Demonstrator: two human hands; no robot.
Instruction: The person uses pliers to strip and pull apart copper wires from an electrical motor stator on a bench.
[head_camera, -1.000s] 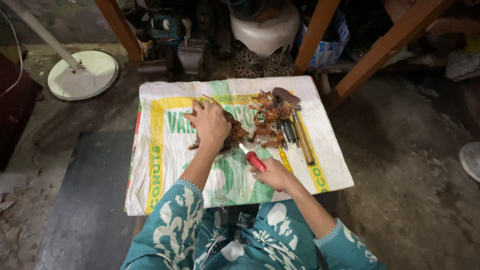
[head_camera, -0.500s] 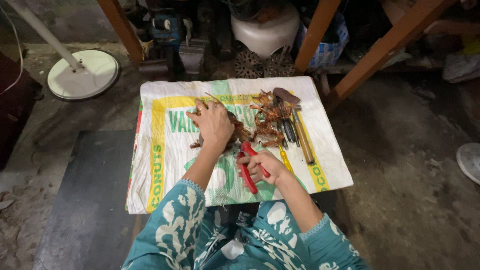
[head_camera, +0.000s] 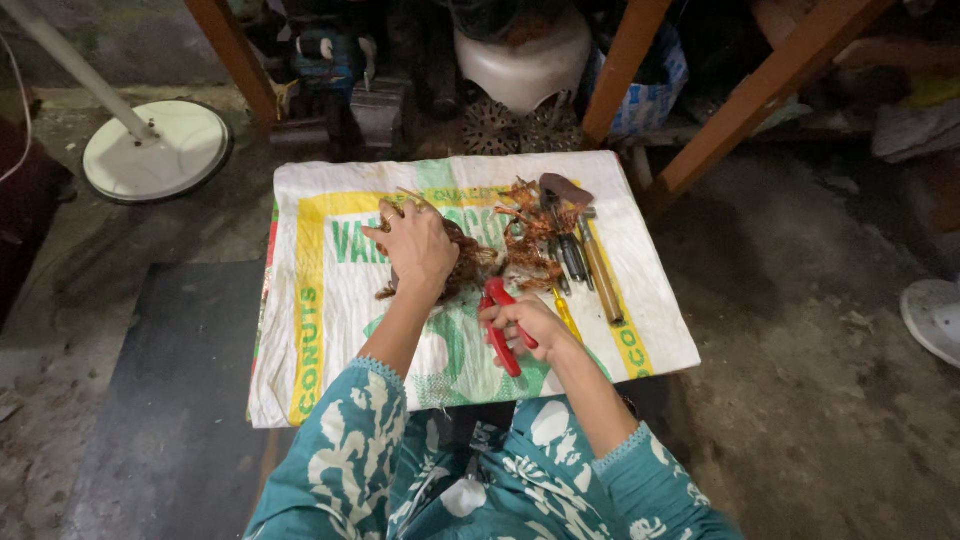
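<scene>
The left hand (head_camera: 418, 245) lies palm down on a brown, tangled bundle of copper wire (head_camera: 462, 268), with the fingers curled over it and pressing it onto the printed woven sack (head_camera: 330, 330) that covers the low table. The bundle sits near the middle of the sack, a little to the far side. The right hand (head_camera: 532, 325) is closed around the red handles of a pair of pliers (head_camera: 503, 325); the handles lie together inside the fist, and the nose of the tool points toward the bundle, just beside it. I cannot tell if the tip touches the wire. To the right of the bundle there is a loose heap of copper wire scraps (head_camera: 528, 235), and beside it lie several hand tools (head_camera: 585, 255), among them one with a long wooden handle. On the floor at the far left stands a round white fan base (head_camera: 155, 150)
</scene>
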